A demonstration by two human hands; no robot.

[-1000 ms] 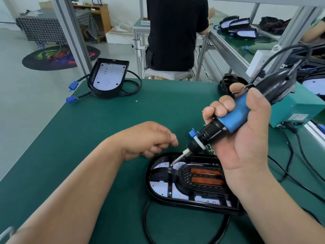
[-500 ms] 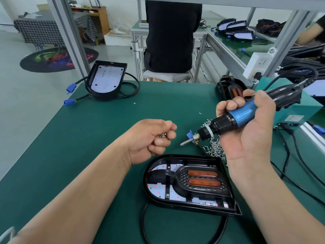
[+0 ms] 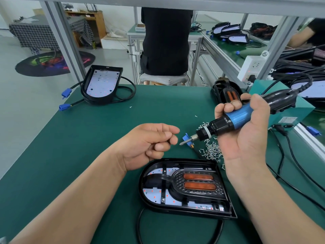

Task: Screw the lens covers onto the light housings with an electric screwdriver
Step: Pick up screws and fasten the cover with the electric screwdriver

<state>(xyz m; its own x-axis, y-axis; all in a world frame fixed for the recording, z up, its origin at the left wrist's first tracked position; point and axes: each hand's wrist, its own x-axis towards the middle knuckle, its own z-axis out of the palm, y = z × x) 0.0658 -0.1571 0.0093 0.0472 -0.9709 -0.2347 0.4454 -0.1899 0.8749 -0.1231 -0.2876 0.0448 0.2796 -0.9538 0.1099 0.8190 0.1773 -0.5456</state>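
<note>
Probable step: screw loading. The right hand point(image 3: 246, 138) grip wraps the electric screwdriver point(image 3: 235, 118); the left hand point(image 3: 147, 143) grip is curled, contents indiscernible. Next: seat a screw on the bit point(image 3: 184, 141), then align over the lens cover point(image 3: 198, 181).

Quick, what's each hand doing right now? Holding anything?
Left hand: fingers curled; whether it holds anything cannot be told.
Right hand: closed round the electric screwdriver.
</note>
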